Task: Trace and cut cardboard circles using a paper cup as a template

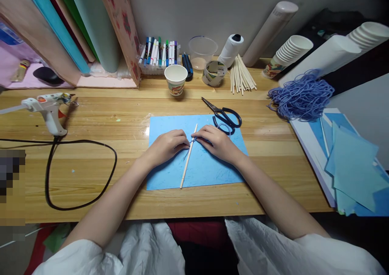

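A thin wooden stick (pixel 187 161) lies aslant over a blue sheet (pixel 212 171) on the table. From the left, my left hand (pixel 170 145) touches the stick near its upper half, fingers pressed together. My right hand (pixel 215 142) is on the other side, its fingertips pinched at the stick where a bit of blue string (pixel 193 138) shows. A loop of this string appears behind my right hand, beside black-handled scissors (pixel 225 114) that rest partly on the sheet. What sits between my left fingertips is too small to make out.
A paper cup (pixel 176 80), tape roll (pixel 214 73) and stick bundle (pixel 242 75) stand or lie behind the sheet. Blue string (pixel 302 94) is heaped right, above paper pieces (pixel 355 165). A glue gun (pixel 51 112) and its looped cable (pixel 114 161) lie left.
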Demonstrator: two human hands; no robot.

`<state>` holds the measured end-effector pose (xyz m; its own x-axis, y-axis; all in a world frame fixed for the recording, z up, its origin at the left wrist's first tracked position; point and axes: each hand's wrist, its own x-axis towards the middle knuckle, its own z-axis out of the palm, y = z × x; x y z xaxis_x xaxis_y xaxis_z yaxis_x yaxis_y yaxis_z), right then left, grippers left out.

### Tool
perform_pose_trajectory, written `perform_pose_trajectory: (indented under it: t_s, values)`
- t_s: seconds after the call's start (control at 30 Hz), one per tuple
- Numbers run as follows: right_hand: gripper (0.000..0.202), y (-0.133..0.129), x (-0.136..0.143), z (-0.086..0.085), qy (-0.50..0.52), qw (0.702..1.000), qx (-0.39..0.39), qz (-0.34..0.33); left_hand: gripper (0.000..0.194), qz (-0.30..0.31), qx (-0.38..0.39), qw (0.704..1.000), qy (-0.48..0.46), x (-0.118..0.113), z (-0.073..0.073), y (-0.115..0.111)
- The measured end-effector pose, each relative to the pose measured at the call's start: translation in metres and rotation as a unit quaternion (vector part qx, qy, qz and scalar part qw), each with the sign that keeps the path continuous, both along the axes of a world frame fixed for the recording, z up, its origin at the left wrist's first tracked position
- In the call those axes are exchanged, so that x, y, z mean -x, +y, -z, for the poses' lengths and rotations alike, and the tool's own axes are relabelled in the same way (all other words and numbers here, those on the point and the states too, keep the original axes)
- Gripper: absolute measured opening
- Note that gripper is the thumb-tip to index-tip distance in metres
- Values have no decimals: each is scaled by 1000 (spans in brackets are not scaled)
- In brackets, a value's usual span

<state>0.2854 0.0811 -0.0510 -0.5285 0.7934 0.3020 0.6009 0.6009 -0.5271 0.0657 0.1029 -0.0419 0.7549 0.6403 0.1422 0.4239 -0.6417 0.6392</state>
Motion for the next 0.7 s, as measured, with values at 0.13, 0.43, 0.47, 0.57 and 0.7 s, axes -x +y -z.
perform_pose_trajectory:
  t_s: [0.13,0.43,0.47,0.57,0.7]
  values:
    - [20,0,0,-1,0,1000,4,-2,23,8,-7,1000,14,4,-3,2]
    - [18,0,0,-1,-3,1000,0,0,16,22,-68,993,94,2,-5,5]
    - [18,0,0,0,-1,1000,-1,0,16,22,-59,995,80,1,-4,4]
    - [17,1,0,0,6,1000,-1,-2,15,5,36,999,-34,-5,-2,-1]
    - [7,0,0,1,17,1000,4,-5,16,-57,236,946,-215,-18,-1,-8]
